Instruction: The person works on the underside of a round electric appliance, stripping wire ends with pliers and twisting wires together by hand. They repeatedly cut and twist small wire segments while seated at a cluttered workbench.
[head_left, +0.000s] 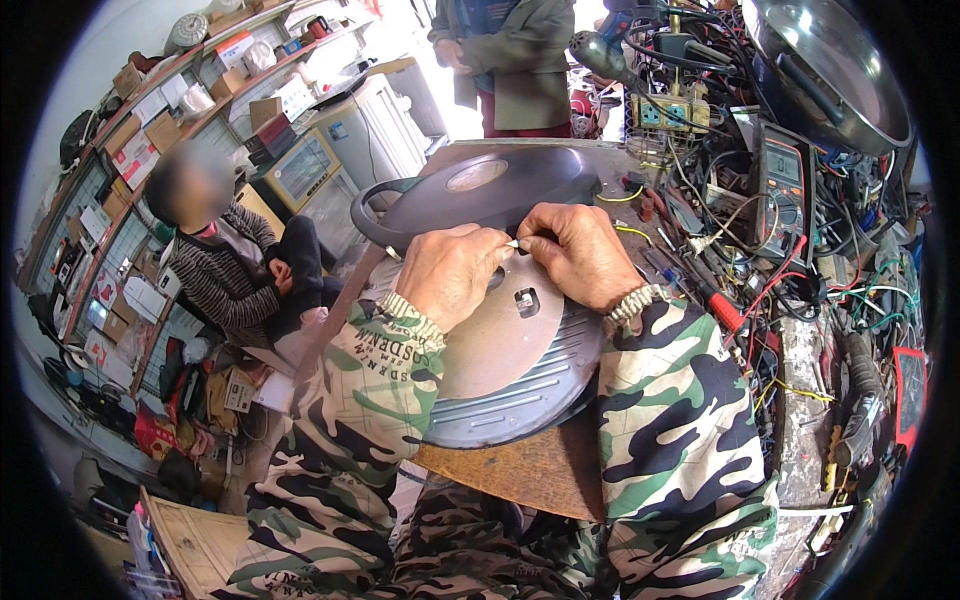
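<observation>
My left hand and my right hand meet over a round metal appliance body. Fingertips of both hands pinch a small white piece, too small to make out its kind. Under them, a flat tan disc with a small dark slotted cutout covers the middle of the body, and its near rim is ribbed grey. Just beyond my hands rests a dark round cover with a pale oval patch and a loop handle on its left. Camouflage sleeves cover both my forearms.
The appliance sits on a wooden table. To the right lie a multimeter, a red-handled tool, tangled wires and a large metal pan. One person sits at left by loaded shelves; another stands beyond the table.
</observation>
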